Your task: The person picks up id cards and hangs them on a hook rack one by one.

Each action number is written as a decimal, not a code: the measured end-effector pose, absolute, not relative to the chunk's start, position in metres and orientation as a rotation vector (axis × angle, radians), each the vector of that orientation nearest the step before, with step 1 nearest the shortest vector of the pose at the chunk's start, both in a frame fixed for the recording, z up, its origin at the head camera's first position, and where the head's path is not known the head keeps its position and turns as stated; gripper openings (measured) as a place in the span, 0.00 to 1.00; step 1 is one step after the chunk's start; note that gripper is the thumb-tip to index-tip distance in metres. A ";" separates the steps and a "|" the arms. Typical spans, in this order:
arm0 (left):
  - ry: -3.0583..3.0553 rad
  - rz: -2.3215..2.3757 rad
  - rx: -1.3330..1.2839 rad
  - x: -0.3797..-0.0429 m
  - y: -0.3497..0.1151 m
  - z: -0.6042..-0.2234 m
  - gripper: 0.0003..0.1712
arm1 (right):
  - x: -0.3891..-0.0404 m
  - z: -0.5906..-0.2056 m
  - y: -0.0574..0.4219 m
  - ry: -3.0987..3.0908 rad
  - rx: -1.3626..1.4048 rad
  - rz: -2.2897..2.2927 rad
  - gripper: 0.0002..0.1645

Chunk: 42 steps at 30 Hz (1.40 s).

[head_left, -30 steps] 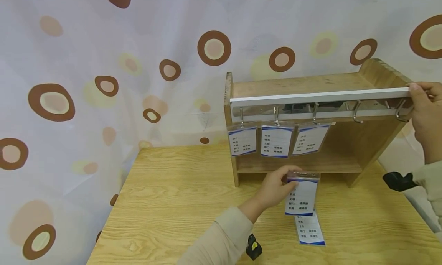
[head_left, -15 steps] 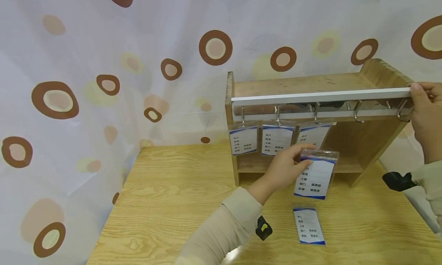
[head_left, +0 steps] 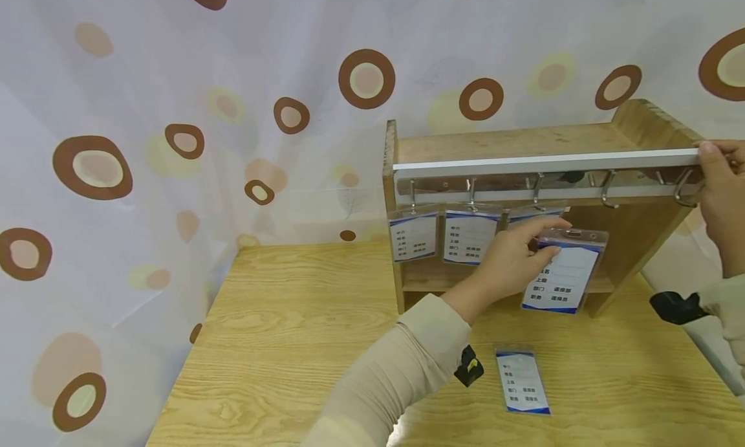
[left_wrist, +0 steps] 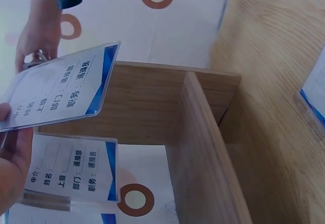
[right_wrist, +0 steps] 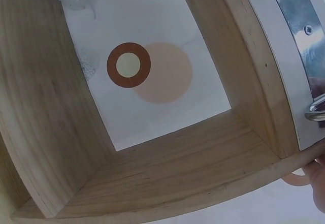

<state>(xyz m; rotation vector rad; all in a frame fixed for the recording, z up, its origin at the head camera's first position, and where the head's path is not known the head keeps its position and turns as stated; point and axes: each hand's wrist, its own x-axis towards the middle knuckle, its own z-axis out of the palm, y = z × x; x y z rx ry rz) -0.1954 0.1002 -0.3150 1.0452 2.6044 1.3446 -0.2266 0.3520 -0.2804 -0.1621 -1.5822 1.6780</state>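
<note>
Head view: your left hand (head_left: 512, 261) pinches a badge (head_left: 566, 272) by its upper corner, below the bare fourth hook (head_left: 606, 191); your right hand (head_left: 724, 204) grips the right end of the rack (head_left: 506, 144). Best leave the top slot (head_left: 574, 234) uncovered, badge level, rack braced firmly.

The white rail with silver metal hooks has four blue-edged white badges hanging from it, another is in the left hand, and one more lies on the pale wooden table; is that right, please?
Almost: three badges, not four, hang from the white rail, as the head view shows. The left hand does hold another badge, and one more badge lies on the pale wooden table.
</note>
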 end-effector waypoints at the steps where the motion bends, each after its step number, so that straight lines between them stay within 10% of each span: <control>1: 2.607 1.339 1.049 -0.196 0.103 -0.313 0.21 | -0.227 -0.281 0.352 -1.586 -0.165 1.668 0.08; 42: 2.811 1.263 0.814 -0.202 0.164 -0.285 0.16 | -0.225 -0.284 0.353 -1.852 -0.129 1.232 0.16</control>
